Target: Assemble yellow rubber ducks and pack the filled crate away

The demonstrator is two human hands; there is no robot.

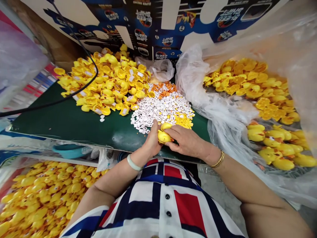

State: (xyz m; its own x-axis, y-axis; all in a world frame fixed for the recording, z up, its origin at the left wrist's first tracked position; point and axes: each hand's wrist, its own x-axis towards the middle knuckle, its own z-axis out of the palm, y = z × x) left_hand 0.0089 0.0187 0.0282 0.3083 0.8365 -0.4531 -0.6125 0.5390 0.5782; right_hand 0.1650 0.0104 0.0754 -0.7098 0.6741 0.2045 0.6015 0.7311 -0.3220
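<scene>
Dark green flat tabletop [61, 122], cluttered workroom around it. Nearest, lower left: a heap of glossy yellow plastic duck pieces [49, 198], below table level.

At the table's near edge, both hands meet on one small yellow rounded plastic duck toy [163, 136], held in front of the body. Left hand [152, 140] cradles its left side, thumb raised alongside; right hand [183, 138] pinches the other side between thumb and fingers. Far fingertips hidden; cannot tell whether its parts are joined.

Handling, my judgement: left palm steady as a cradle, right fingers doing the fine work; pressure gentle and even, since a smooth shell could skid or flex. Staying low over the table would spare a dropped piece a long fall.

Just beyond: small white flat plastic pieces [158, 107], with tiny yellow plastic bits [183, 120] beside them. Farther left, piled yellow plastic shells [111, 82]; right, crumpled clear plastic sheeting [193, 72]. Backdrop: blue-black printed cardboard [168, 41], upright behind everything
</scene>
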